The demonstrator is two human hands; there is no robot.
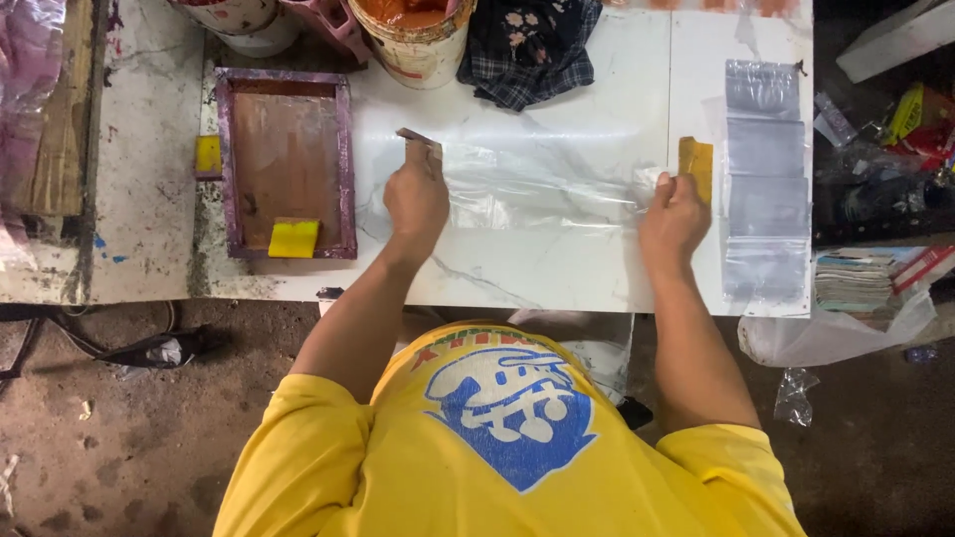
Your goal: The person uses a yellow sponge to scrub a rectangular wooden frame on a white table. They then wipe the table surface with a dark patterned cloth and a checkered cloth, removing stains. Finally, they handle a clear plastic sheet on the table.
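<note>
left hand (416,199) closed around a small flat brownish card-like scraper (418,139), raised at the left end of a clear crinkled plastic bag (537,184) spread flat on the white marble-patterned tabletop (557,268). right hand (672,221) pinching the bag's right end between thumb and fingers, likely to keep the film taut and stop it sliding. just beside that hand, a small orange-yellow rectangular sponge block (696,164), touching or nearly touching the fingertips; hard to tell which. further right, a column of clear zip bags (764,179) laid end to end, apart from the spread bag, perhaps set out to dry. on the left, a purple-stained wooden printing frame (286,164) lying flat with a yellow squeegee (293,239) resting on its lower edge, within reach. at the table's far edge, an orange-smeared paint bucket (416,35) and a dark checked cloth (527,50).
</note>
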